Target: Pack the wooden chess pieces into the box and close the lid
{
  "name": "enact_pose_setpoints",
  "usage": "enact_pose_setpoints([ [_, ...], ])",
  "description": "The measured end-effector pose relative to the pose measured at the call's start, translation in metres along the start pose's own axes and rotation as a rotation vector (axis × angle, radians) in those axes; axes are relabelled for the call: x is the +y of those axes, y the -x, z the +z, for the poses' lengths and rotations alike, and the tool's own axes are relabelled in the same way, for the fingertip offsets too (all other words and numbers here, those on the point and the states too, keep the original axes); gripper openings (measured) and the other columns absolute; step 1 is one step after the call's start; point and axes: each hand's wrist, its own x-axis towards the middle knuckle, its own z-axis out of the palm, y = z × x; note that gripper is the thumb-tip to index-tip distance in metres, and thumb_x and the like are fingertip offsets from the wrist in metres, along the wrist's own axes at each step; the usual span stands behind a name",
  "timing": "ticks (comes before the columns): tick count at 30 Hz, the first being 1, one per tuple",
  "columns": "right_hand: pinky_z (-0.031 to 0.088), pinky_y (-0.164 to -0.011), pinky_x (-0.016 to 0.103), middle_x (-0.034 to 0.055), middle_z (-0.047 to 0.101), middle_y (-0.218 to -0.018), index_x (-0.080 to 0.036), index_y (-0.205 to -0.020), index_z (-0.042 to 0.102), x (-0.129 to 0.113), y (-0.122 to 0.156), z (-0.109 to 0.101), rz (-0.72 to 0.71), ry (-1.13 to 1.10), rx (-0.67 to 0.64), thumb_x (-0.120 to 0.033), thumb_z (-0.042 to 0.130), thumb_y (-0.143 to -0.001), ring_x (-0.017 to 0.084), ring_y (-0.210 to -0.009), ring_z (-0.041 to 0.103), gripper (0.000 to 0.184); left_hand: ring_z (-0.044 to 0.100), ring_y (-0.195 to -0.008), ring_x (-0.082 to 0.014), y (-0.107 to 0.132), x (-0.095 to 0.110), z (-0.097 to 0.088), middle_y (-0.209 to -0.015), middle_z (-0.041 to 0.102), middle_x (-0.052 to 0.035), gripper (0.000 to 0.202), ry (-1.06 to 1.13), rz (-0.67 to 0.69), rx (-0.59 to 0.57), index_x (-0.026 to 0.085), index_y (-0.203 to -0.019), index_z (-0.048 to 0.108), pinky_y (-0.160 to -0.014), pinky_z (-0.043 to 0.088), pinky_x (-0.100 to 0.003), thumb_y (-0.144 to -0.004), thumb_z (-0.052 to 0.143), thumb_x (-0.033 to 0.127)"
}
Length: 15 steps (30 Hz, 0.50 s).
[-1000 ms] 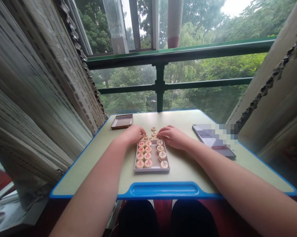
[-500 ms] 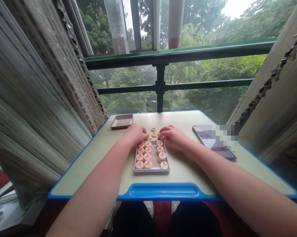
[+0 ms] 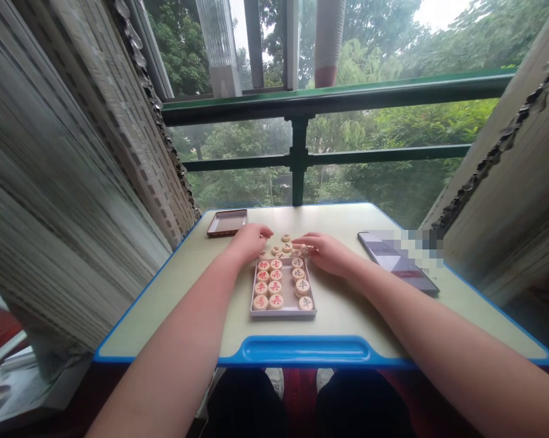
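Note:
Round xiangqi pieces with red and black characters fill parts of a shallow open box (image 3: 283,314) on the small table. Red pieces (image 3: 275,287) stand in two columns at its left, black ones (image 3: 297,275) along its right wall; bare floor shows between. Beyond the box's far edge lie several loose pieces (image 3: 286,247). My left hand (image 3: 251,241) hovers at their left, fingers bent forward and apart, nothing visible in them. Over the loose pieces on the right side reaches my right hand (image 3: 324,250), fingers stretched out; whether its fingertips touch a piece is unclear.
The box lid (image 3: 227,223) lies inside-up at the table's far left. A phone (image 3: 395,261), partly pixelated, rests on the right. Along the near edge runs a blue pen groove (image 3: 305,351). Curtains flank the table; a green railing (image 3: 297,159) and window stand behind.
My left hand has lifted away from the pieces by the box's far left corner, its fingers now apart. My right hand's fingers have straightened a little. The view has shifted slightly.

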Motion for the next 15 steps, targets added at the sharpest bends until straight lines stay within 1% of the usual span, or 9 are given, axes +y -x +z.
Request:
enact_pose_setpoints([
  [3, 0.044, -0.089, 0.029, 0.0062, 0.063, -0.111, -0.021, -0.102, 0.068, 0.000, 0.000, 0.000, 0.010, 0.012, -0.002, 0.000, 0.046, -0.073, 0.019, -0.097, 0.060, 0.042, 0.063, -0.083, -0.0209, 0.003, 0.000, -0.004, -0.092, 0.070, -0.0067, 0.026, -0.078, -0.048, -0.037, 0.017, -0.089, 0.070, -0.073, 0.046, -0.027, -0.073, 0.056, 0.032],
  [5, 0.045, -0.088, 0.029, 0.0063, 0.064, -0.109, -0.021, -0.097, 0.069, 0.000, 0.000, 0.000, 0.006, 0.023, 0.003, -0.001, 0.047, -0.074, 0.019, -0.095, 0.061, 0.038, 0.063, -0.077, -0.0210, 0.005, 0.002, -0.004, -0.086, 0.070, -0.0070, 0.032, -0.076, -0.055, -0.079, 0.018, -0.085, 0.071, -0.068, 0.045, -0.027, -0.071, 0.058, 0.044],
  [7, 0.045, -0.087, 0.028, 0.0062, 0.065, -0.106, -0.020, -0.094, 0.070, 0.001, -0.001, 0.001, 0.000, 0.029, 0.018, 0.001, 0.047, -0.073, 0.018, -0.093, 0.061, 0.038, 0.062, -0.074, -0.0203, 0.006, 0.004, -0.002, -0.084, 0.070, -0.0069, 0.037, -0.062, -0.053, -0.104, 0.018, -0.082, 0.071, -0.065, 0.045, -0.027, -0.068, 0.060, 0.050],
  [10, 0.046, -0.086, 0.028, 0.0062, 0.065, -0.104, -0.020, -0.092, 0.070, 0.000, -0.001, 0.002, -0.011, 0.039, 0.027, 0.002, 0.046, -0.071, 0.018, -0.092, 0.061, 0.039, 0.061, -0.075, -0.0199, 0.005, 0.006, 0.003, -0.085, 0.070, -0.0068, 0.040, -0.056, -0.034, -0.122, 0.017, -0.082, 0.071, -0.065, 0.044, -0.027, -0.064, 0.063, 0.052],
  [15, 0.045, -0.087, 0.028, 0.0065, 0.065, -0.104, -0.020, -0.091, 0.070, 0.000, -0.001, 0.002, -0.003, 0.039, 0.007, 0.000, 0.047, -0.073, 0.018, -0.091, 0.061, 0.036, 0.060, -0.077, -0.0186, 0.002, 0.006, 0.009, -0.090, 0.069, -0.0055, 0.040, -0.003, -0.009, -0.157, 0.018, -0.095, 0.070, -0.066, 0.043, -0.026, -0.067, 0.062, 0.046],
])
